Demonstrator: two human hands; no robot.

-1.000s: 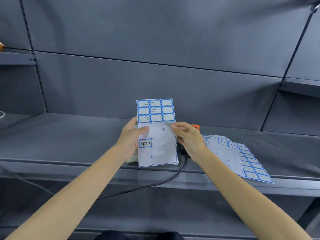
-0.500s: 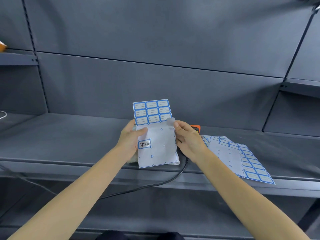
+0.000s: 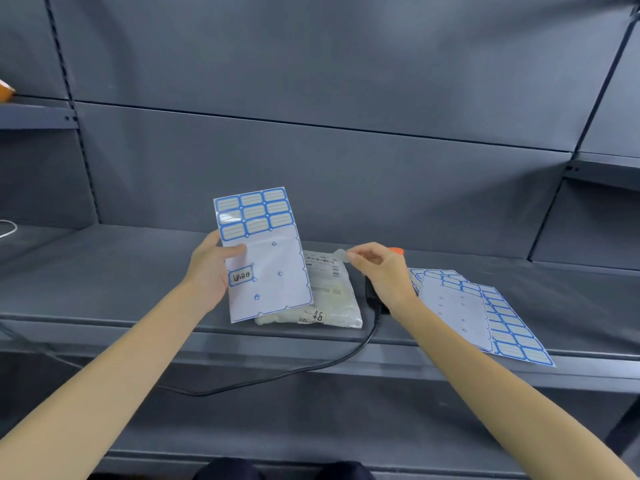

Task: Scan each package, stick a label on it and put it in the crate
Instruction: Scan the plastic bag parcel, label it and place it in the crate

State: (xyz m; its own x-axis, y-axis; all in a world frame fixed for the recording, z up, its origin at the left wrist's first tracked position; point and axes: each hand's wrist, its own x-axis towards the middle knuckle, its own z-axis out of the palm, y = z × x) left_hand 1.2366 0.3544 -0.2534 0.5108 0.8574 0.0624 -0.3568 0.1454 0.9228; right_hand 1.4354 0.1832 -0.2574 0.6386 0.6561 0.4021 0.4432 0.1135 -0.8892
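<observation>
**Head view: label peeled, package waiting on shelf**

Head view, looking down at a dark grey metal shelf [image 3: 104,271]. Left hand [image 3: 207,275] grips a white backing sheet with blue-bordered labels [image 3: 263,258], thumb on the front, fingers behind, sheet held upright and tilted a little. Nine blank labels left in its top rows, one written label low on the left side. Right hand [image 3: 381,275] pinches a small peeled label [image 3: 340,254] between thumb and forefinger, held in the air above the package's right end, not touching it.

The package, a pale plastic mailer bag with a printed barcode slip [image 3: 329,299], lies flat on the shelf near the front edge, partly hidden behind the sheet. Black scanner with an orange tip [image 3: 374,292] sits just behind the right hand, its black cable [image 3: 277,375] drooping over the shelf edge. Spare label sheets fanned out [image 3: 485,317] to the right. No crate in view.

Step in hand, as I read it: sticking the label. Lower one edge of it first onto a flat, bare part of the bag, clear of the barcode and the handwritten number, then smooth across so it does not crease. The bag looks soft and wrinkly, so press firmly. Moving the sheet aside would free the left hand to steady the bag.
</observation>
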